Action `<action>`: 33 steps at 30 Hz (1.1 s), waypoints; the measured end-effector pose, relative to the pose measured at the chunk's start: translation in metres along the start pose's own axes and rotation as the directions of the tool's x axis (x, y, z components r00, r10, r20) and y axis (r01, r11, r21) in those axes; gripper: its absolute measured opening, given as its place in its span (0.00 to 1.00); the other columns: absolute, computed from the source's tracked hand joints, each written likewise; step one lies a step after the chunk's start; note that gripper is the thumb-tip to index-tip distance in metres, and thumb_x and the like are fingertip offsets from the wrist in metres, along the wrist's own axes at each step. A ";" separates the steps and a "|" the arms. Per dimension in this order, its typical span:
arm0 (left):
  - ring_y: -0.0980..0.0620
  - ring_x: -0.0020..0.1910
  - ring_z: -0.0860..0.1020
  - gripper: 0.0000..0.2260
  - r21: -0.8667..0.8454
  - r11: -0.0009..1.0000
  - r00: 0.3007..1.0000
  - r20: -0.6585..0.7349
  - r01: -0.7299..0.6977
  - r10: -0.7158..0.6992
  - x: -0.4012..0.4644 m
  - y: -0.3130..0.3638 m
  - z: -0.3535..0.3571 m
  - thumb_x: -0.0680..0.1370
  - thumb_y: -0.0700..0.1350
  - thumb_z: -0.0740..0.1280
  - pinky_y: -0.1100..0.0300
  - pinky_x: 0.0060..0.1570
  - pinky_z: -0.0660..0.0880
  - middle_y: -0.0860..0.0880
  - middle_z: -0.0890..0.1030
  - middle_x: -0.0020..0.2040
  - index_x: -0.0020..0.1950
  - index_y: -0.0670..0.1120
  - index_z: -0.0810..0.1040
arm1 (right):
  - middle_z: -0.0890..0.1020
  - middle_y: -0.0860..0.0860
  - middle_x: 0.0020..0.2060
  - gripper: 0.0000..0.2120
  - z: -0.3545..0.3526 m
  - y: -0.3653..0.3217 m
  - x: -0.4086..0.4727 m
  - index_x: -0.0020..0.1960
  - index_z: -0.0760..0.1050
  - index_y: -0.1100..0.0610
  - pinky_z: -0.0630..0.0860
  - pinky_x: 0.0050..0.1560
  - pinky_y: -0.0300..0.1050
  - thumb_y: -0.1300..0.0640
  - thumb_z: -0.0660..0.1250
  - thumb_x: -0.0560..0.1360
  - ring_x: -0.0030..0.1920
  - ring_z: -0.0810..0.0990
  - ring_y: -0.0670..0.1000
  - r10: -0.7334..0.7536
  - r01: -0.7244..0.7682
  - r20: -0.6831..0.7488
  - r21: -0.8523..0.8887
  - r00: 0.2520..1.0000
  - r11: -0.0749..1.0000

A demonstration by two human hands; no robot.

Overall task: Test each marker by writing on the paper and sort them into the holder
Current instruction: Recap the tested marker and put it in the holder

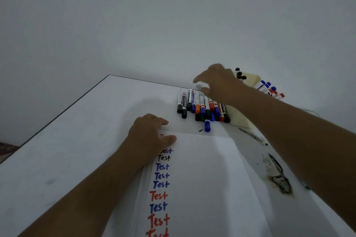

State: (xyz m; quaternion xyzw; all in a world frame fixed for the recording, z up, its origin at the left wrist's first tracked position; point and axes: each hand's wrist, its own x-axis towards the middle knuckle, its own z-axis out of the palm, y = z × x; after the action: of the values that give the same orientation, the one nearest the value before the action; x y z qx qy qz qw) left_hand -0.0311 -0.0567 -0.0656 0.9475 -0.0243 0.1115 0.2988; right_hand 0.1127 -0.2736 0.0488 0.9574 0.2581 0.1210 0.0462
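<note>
A white paper (202,179) lies on the table, with a column of "Test" written in red, blue and black down its left side. My left hand (152,134) rests on the paper's top left corner, fingers loosely bent. A pile of several capped markers (200,105) lies beyond the paper. My right hand (217,81) hovers over the far end of the pile with fingers spread and nothing in them. A cream holder (252,80) at the far right has several black, blue and red markers (269,88) standing in it.
The white table (77,140) ends at a dark edge on the left and far side, against a plain wall. A loose blue cap (207,126) lies near the pile. Dark stains (279,177) mark the table right of the paper.
</note>
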 end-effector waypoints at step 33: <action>0.47 0.69 0.68 0.27 0.071 0.981 0.962 -0.222 0.179 -0.160 -0.001 -0.005 -0.017 0.76 0.61 0.69 0.48 0.66 0.66 0.51 0.72 0.71 0.74 0.57 0.69 | 0.84 0.36 0.45 0.09 0.024 -0.083 -0.047 0.57 0.84 0.49 0.75 0.53 0.37 0.54 0.65 0.82 0.47 0.81 0.43 0.072 0.021 -0.128 0.610 0.989 0.792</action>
State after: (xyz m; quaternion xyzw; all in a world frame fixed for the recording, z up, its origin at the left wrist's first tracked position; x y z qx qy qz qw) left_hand -0.0349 -0.0430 -0.0553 0.9409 0.0945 0.1883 0.2651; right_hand 0.0391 -0.2263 0.0037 0.9133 0.2729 0.1012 -0.2849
